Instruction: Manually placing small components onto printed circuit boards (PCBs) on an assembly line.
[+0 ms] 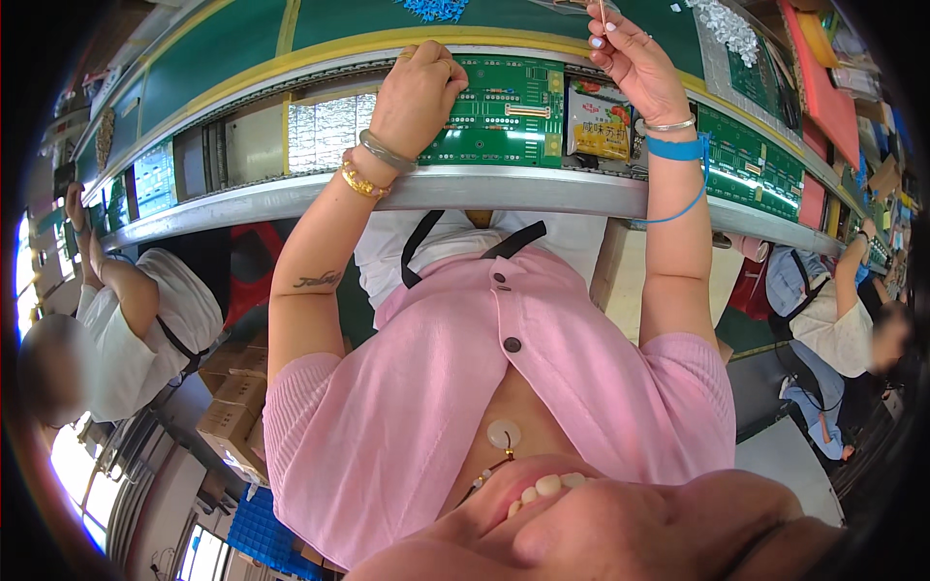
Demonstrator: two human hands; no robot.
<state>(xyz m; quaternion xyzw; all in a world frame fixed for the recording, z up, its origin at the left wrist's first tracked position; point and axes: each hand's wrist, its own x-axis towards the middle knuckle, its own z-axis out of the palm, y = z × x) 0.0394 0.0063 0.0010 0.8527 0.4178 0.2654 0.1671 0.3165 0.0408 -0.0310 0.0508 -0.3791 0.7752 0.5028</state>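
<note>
A green circuit board (pixel 502 111) with rows of small parts and a white connector lies in the rail track before me. My left hand (pixel 415 97) rests over the board's left end, fingers curled and pressed together; whatever they may hold is hidden. Beyond the board's right end, my right hand (pixel 639 76) is raised, thumb and fingertips closed on a thin copper-coloured wire-like part (pixel 603 15). Between that hand and the board sits a yellow and dark snack packet (pixel 599 124) in the track. A blue wrist strap (pixel 675 148) with a cord circles my right wrist.
Blue small parts (pixel 433 9) and white small parts (pixel 727 31) lie in piles on the green bench beyond. A metal rail (pixel 523 189) runs along the near edge. More circuit boards (pixel 751 167) sit farther right. Co-workers (pixel 145 300) work at both sides.
</note>
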